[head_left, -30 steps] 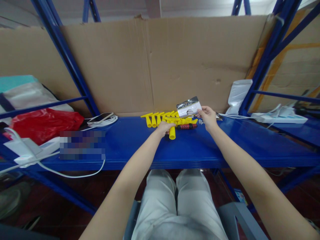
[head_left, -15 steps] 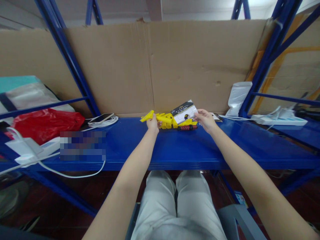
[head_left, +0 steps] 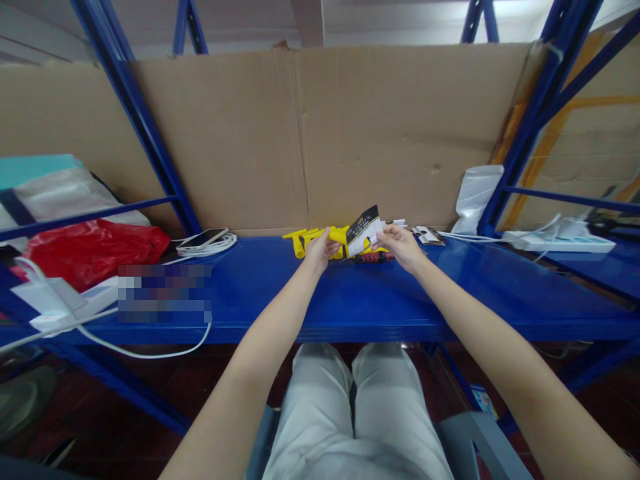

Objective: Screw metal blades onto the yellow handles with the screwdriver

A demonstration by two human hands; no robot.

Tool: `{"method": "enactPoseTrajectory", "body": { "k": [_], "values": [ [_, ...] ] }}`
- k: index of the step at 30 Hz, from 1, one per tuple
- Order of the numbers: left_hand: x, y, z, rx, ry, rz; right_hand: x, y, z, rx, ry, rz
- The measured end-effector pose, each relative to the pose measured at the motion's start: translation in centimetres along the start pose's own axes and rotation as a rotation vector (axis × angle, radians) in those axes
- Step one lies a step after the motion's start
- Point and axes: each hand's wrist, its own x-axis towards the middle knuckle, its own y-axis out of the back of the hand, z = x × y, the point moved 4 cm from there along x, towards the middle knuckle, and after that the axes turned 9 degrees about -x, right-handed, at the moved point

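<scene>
My left hand (head_left: 321,253) is closed on a yellow plastic tool (head_left: 339,235), whose exact kind I cannot make out. One end of it points right and meets the left edge of a black-and-white printed card (head_left: 364,230). The card stands tilted, its right side pinched in my right hand (head_left: 401,247). Several more yellow plastic tools (head_left: 301,245) lie in a row behind my hands, partly hidden by them. Below the card rests a red-and-black handle (head_left: 375,257), its far part covered by my right fingers.
More printed cards (head_left: 428,235) lie right of my right hand on the blue shelf (head_left: 260,293). A phone (head_left: 203,238) on a coiled white cable, a red bag (head_left: 95,250) and a power strip are at left. Cardboard (head_left: 390,133) closes the back; another power strip (head_left: 560,241) sits right.
My left hand has moved right, and the yellow tool in it has swung from pointing left to pointing right. The card has turned steeper and shifted slightly left. The hands are closer together.
</scene>
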Motion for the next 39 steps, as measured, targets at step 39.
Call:
{"method": "enactPoseTrajectory", "body": {
  "k": [39],
  "values": [
    [-1.1, -1.7, -0.7, 0.312, -0.051, -0.376, -0.2, -0.7, 0.3, -0.029, -0.001, 0.043]
  ]
}}
